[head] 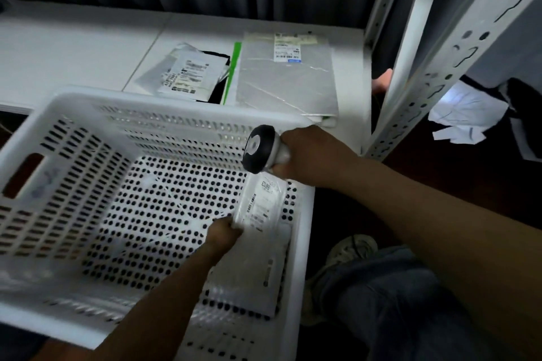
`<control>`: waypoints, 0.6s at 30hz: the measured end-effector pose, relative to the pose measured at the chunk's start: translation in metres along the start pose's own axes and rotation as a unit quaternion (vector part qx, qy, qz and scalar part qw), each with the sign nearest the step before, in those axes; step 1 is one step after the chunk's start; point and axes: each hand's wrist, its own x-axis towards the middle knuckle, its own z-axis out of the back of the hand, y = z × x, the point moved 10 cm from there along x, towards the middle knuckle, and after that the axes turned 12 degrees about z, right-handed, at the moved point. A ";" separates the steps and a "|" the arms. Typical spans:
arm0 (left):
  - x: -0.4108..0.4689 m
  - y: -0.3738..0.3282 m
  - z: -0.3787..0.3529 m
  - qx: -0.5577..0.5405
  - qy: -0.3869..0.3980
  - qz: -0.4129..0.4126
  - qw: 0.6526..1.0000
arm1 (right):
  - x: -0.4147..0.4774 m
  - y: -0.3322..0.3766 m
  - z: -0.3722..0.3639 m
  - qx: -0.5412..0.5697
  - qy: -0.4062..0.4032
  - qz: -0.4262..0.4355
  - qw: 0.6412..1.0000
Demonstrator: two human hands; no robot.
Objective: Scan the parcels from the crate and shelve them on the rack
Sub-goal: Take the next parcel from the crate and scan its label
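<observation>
**Parcel held under the scanner, inside the crate**

At the left, the white perforated plastic crate (88, 170) stands tilted in view, its holed floor mostly bare. Behind it a white flat surface (73, 47) carries a crumpled pale mailer bag with a printed label (187, 73).

The left hand (223, 233) reaches into the crate's right half. Its fingers are curled tight round the lower left edge of a small white plastic parcel with a black-printed label (261, 208), thumb side up, gripping it so that the label faces upward. The parcel is brightly lit and slants from the hand up toward the scanner. Under the hand and wrist a second flat white parcel (255, 272) lies on the crate floor against the right wall.

Just above the held parcel's upper end is the black-and-grey handheld barcode scanner (259, 148), its round black head turned down and to the left. Whether the head touches the parcel cannot be told. Beyond it, on the white surface, lies a flat silver-grey mailer with a barcode label (287, 79), a green strip along its left edge.

The right hand (311, 155) holds the scanner over the crate's far right corner, fingers wrapped fully round the grey handle.

Further right rises the white slotted metal upright of the rack (440, 67), and past it some crumpled white paper (466, 114) lies in shadow.
</observation>
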 end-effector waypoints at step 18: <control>-0.147 0.007 0.283 -0.210 -0.237 -0.200 0.927 | 0.007 0.122 0.078 0.170 -0.123 0.007 0.978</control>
